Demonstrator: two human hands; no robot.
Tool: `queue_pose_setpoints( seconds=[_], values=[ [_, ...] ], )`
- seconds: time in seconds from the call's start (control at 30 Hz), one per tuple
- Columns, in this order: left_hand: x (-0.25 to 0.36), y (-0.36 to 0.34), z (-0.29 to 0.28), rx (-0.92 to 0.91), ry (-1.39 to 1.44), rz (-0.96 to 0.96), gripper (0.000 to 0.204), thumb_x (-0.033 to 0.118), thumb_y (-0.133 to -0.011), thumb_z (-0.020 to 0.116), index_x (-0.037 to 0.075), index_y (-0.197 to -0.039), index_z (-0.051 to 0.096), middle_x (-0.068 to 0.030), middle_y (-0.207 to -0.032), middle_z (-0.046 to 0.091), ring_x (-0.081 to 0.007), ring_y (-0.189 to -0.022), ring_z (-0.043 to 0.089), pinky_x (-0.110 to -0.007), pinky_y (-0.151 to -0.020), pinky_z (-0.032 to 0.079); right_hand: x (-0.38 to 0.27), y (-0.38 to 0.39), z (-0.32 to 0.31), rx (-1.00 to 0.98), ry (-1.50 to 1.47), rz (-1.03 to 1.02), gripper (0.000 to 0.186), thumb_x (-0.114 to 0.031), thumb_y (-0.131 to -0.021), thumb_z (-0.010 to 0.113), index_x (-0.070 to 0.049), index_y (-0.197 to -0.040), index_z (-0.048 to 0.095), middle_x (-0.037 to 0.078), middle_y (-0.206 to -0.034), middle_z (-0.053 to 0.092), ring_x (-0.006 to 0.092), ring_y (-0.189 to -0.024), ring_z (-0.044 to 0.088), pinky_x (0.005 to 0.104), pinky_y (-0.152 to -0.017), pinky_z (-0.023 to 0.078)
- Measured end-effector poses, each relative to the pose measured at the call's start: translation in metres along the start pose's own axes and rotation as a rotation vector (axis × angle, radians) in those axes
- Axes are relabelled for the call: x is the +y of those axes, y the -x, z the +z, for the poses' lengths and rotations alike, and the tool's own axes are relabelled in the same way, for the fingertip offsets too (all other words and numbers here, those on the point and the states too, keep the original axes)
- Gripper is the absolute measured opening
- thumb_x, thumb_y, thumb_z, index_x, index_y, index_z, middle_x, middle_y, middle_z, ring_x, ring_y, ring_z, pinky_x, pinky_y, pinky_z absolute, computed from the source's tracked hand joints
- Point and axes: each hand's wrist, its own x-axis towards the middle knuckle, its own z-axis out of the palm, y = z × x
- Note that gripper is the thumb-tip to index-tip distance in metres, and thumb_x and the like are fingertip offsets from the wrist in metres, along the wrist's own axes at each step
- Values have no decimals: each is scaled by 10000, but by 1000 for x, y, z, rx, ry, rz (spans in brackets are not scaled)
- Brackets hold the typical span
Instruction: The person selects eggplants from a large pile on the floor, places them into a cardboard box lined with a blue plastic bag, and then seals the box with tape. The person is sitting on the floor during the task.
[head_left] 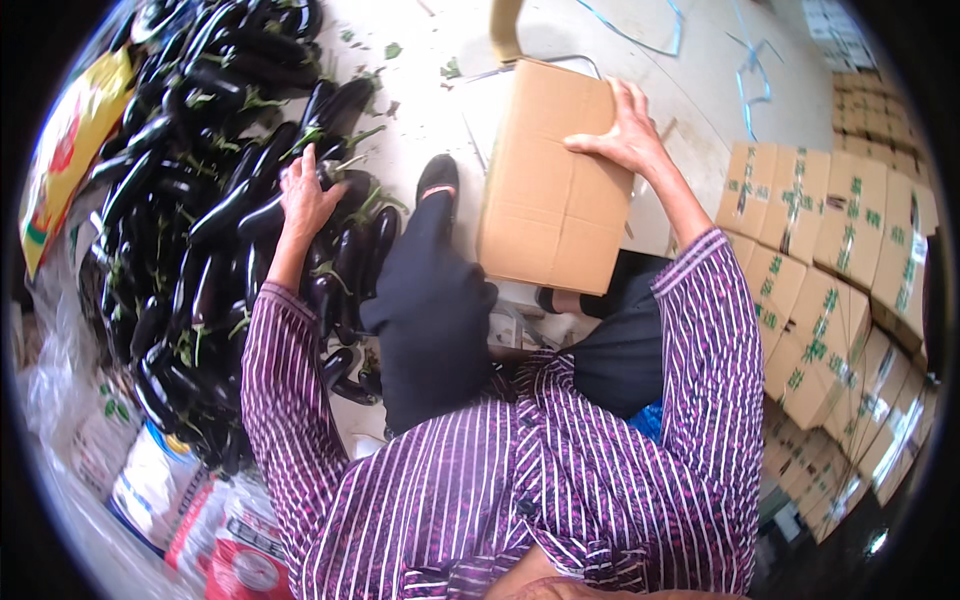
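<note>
A big heap of glossy dark purple eggplants (215,215) with green stems lies on my left. My left hand (308,198) is at the heap's right side, its thumb and fingers closed around the stem end of an eggplant; the fingertips are partly hidden. Before me a brown cardboard box (550,190) stands tilted between my legs, a plain flat side facing up. My right hand (625,135) grips its far right edge, the thumb lying on the flat side and the other fingers over the edge.
Printed cartons (820,300) are stacked along the right. A yellow bag (75,150) leans at the far left; white and red bags (160,485) and clear plastic lie at the lower left. Blue strapping (750,85) and leaf scraps litter the pale floor. A curved chair-like leg (505,30) stands beyond the box.
</note>
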Motion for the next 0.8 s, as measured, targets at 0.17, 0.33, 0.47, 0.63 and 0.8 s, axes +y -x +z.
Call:
queue_pose_setpoints(
  seconds=[0.17,0.33,0.47,0.63,0.8],
  values=[
    [164,2,-23,-910,1135,81,930,261,-972,702,88,-1640,78,-267,-1602,323,-345,-1417,428,-464,-1112,437,12,2,-2,-2,-21,58,1454,-638,-424,925,-200,-1617,219,201,-1629,187,501,-1383,412,572,-1085,479],
    [253,-27,-17,-837,1095,258,1111,311,-848,823,-1,-1610,77,-301,-1503,429,-335,-1342,524,-409,-1118,435,8,11,-7,-18,-28,56,1392,-606,-469,930,-120,-1594,268,209,-1588,276,445,-1341,493,529,-1072,496],
    [290,-50,-17,-689,976,332,1069,267,-844,804,-60,-1582,103,-314,-1447,486,-327,-1329,537,-406,-1104,445,36,4,-22,61,-97,176,1270,-650,-502,907,-52,-1503,403,186,-1408,466,351,-1291,549,503,-1021,524],
    [316,-87,15,-562,1062,429,986,274,-868,790,-27,-1582,180,-238,-1393,547,-291,-1295,544,-423,-1096,450,53,-4,-34,70,-55,226,1281,-677,-492,895,-59,-1505,411,199,-1419,461,350,-1292,555,482,-1009,528],
    [343,-82,15,-5,494,638,986,370,-834,799,32,-1576,245,-277,-1525,399,-423,-1456,341,-543,-1164,316,52,-8,-35,54,-58,248,1242,-690,-510,870,-70,-1495,436,207,-1427,489,364,-1326,526,479,-1049,496]
  ],
)
